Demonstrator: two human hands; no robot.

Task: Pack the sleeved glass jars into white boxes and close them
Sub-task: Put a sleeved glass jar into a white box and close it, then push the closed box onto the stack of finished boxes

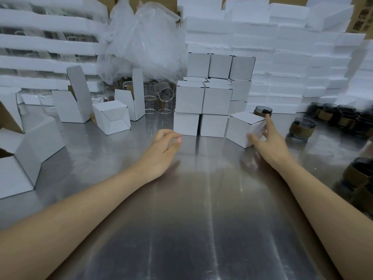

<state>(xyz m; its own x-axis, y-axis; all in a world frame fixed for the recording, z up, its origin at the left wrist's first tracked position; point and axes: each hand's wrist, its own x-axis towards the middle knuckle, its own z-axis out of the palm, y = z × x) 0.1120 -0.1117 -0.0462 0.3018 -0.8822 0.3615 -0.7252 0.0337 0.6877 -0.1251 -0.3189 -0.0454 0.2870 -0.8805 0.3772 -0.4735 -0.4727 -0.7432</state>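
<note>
A closed white box (241, 128) stands on the steel table (201, 199), just right of a stack of closed white boxes (203, 98). My right hand (268, 140) grips this box, thumb on its front face and fingers on its right side. My left hand (164, 147) hovers over the table in front of the stack, fingers loosely curled and holding nothing. A sleeved dark glass jar (301, 128) stands right of the held box. Another sleeved jar (262, 111) shows behind it.
Several sleeved jars (339, 116) crowd the far right, with more jars (357, 174) at the right edge. Open white boxes (74, 104) stand at the left, a tipped box (112, 119) among them. Clear glass jars (159, 100) and a plastic bag (145, 43) sit behind. Foam sheets (282, 57) line the back.
</note>
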